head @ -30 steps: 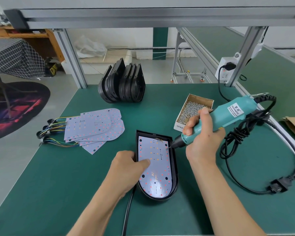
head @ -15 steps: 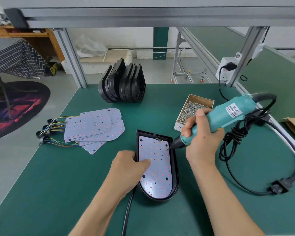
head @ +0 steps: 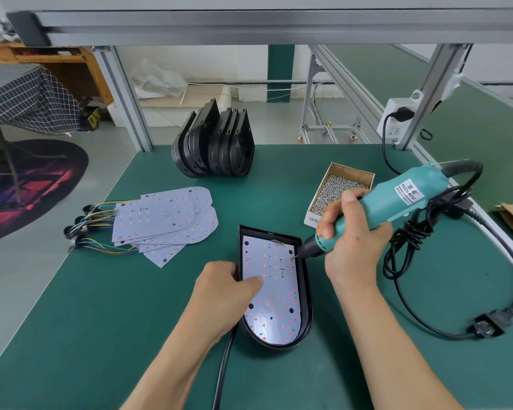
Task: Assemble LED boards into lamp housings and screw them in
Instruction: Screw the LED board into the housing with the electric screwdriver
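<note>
Screws (head: 339, 190) fill cardboard box (head: 365, 174) at 2 o'clock. Centre: housing (head: 307, 291) holds LED board (head: 274, 294); left hand (head: 225, 294) thumb presses board, right hand (head: 351, 247) fingers wrap screwdriver (head: 394, 202). Spare boards (head: 166, 220) at 10, housings stack (head: 216, 146) at 12.

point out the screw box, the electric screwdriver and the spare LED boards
screw box (head: 356, 174): head view, cardboard far wall.
electric screwdriver (head: 397, 196): head view, teal body.
spare LED boards (head: 163, 216): head view, top board's face.

The left hand (head: 226, 288) hides the lamp housing's (head: 306, 294) left rim.
</note>
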